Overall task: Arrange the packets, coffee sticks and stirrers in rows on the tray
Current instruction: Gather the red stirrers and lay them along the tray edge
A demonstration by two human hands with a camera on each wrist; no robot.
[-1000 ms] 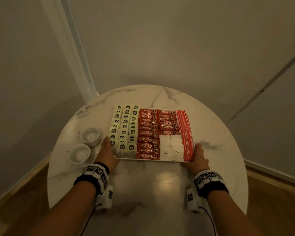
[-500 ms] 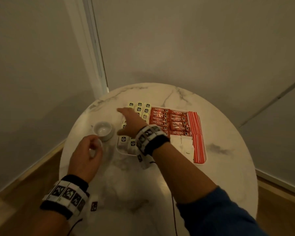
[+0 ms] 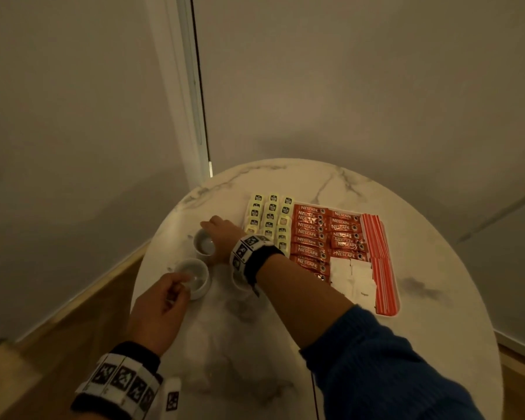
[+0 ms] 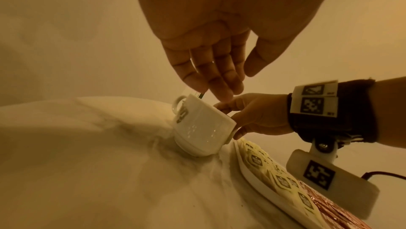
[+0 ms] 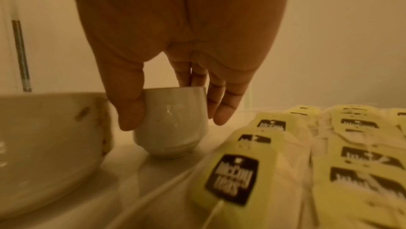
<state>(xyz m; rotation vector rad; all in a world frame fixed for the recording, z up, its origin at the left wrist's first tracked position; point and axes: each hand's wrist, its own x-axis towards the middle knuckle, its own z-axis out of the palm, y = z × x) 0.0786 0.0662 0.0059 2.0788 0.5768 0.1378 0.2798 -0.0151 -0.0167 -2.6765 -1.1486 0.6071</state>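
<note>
— Marble, round and pale: that's the table (image 3: 285, 344) seen from my head, set in a corner between plain walls. What lies on it?

— A white tray (image 3: 388, 316) on the right side, filled in rows: yellow tea packets (image 3: 269, 216) at its left, red coffee sticks (image 3: 311, 234) in the middle, white packets (image 3: 353, 278) in front, red-striped stirrers (image 3: 376, 237) along the right edge. Two white cups stand left of the tray.

— And your hands?

— My left hand (image 3: 159, 310) pinches the rim of the near cup (image 3: 194, 278); my right hand (image 3: 222, 236) reaches across to the far cup (image 3: 205, 245).

— From the left wrist?

— My fingers (image 4: 211, 76) curl down onto the near cup's (image 4: 202, 128) rim, and the cup tilts.

— From the right wrist?

— Thumb and fingers (image 5: 129, 104) clasp the far cup (image 5: 171, 125) on both sides — it stands just beside the tea packets (image 5: 237, 177).
</note>
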